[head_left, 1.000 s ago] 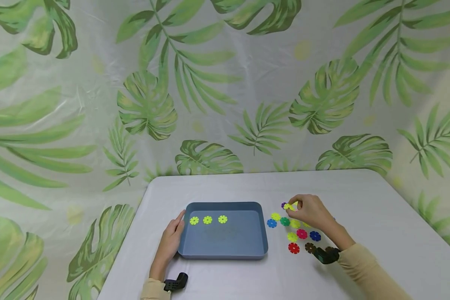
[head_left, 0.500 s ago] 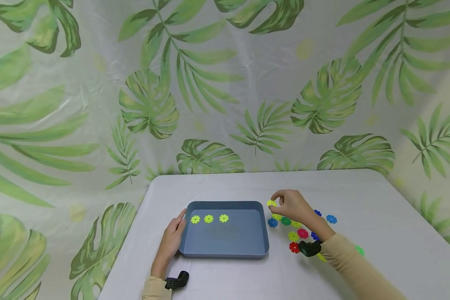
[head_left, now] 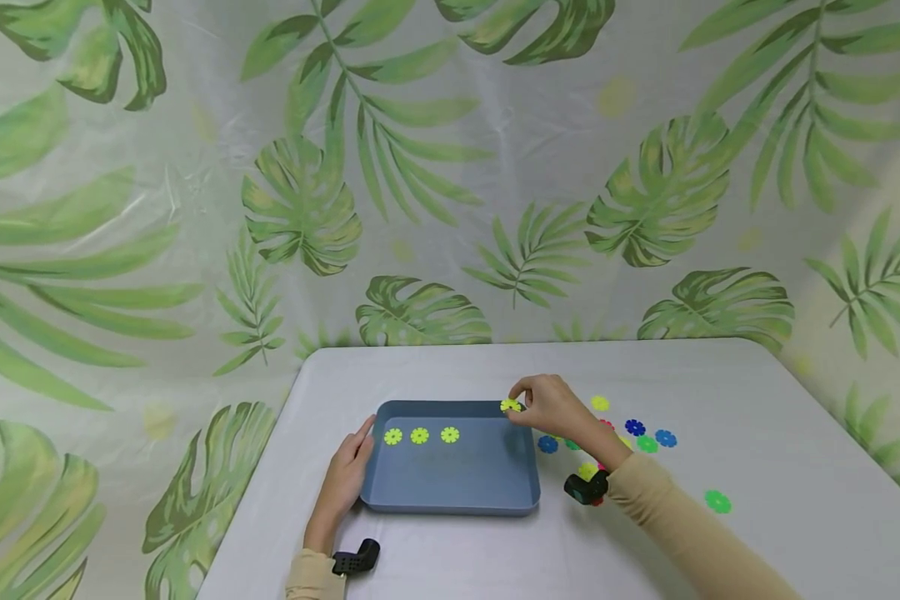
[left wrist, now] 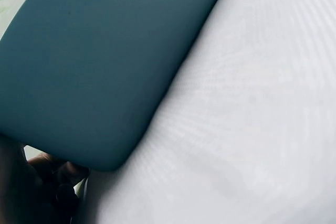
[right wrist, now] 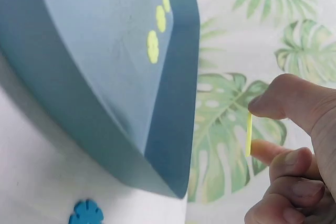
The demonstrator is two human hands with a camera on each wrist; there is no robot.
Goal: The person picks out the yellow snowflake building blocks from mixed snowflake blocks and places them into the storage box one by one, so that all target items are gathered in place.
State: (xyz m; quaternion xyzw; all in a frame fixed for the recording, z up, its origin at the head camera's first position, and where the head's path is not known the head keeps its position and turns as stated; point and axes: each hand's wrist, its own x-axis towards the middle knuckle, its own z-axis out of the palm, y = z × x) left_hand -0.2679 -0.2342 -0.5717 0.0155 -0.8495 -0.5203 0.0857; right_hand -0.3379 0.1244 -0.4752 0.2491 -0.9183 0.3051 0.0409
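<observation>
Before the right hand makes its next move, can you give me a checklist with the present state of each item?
1. Right hand pinches the flat, bright yellow, flower-shaped disc: ok.
2. Left hand touches the left side of the blue-grey rectangular tray: ok.
3. Three matching yellow discs lie in a row in the tray, apart from each other: ok.
4. Held disc directly above the tray: cannot tell; the views differ.
5. Held disc set down in the tray: not ok, it is in the fingers.
</observation>
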